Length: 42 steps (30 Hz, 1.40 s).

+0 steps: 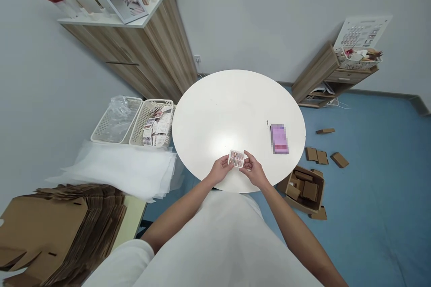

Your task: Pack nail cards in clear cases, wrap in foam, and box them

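Note:
A small clear tray of press-on nails (pixel 236 158) is held above the near part of the round white table (pixel 232 107). My left hand (pixel 220 169) grips its left edge, fingers bent around it. At the tray's right side my right hand (pixel 253 170) holds the edge between thumb and fingers. Several glossy, pinkish nail shapes show in the tray. To the right on the tabletop lies a pink-purple item, blurred out (pixel 279 139), with a tiny dark object (pixel 267 122) just above it.
Left of the table are a basket of printed cards (pixel 139 136), a basket of clear bags (pixel 96 132), white sheets (pixel 117 166) and stacked flat cardboard (pixel 50 228). An open carton of small boxes (pixel 303 208) stands on the floor at right, near loose boxes.

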Each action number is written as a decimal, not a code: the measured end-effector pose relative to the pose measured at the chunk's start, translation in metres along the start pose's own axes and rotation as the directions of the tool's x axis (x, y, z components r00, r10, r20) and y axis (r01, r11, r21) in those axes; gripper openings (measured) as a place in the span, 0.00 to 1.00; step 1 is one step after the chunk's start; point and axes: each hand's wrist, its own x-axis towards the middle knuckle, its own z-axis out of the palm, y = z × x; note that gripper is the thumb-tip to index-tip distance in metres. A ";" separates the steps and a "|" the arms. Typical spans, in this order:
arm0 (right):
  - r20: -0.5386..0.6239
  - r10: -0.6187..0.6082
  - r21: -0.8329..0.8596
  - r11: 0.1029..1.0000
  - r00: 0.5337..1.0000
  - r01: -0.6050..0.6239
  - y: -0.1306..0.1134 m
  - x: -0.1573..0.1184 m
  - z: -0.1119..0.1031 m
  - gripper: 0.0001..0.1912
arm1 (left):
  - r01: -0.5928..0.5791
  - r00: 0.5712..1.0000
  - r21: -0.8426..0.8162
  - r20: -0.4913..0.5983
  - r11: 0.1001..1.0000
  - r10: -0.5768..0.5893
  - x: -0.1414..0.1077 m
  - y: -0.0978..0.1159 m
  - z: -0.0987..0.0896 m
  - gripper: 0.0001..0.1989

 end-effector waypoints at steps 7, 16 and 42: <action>0.051 -0.009 -0.028 1.000 0.999 0.010 0.012 0.002 0.000 0.36 | -0.188 0.980 0.379 0.015 0.906 0.197 -0.002 -0.007 -0.019 0.39; 0.106 -0.011 -0.120 0.992 0.994 0.024 0.005 0.007 0.005 0.36 | -0.207 0.972 0.487 0.008 0.849 0.233 -0.005 -0.009 -0.028 0.34; 0.231 -0.009 -0.447 0.887 0.973 0.114 -0.024 0.087 0.130 0.34 | -0.002 0.912 0.598 -0.328 0.802 0.247 -0.016 -0.018 -0.140 0.28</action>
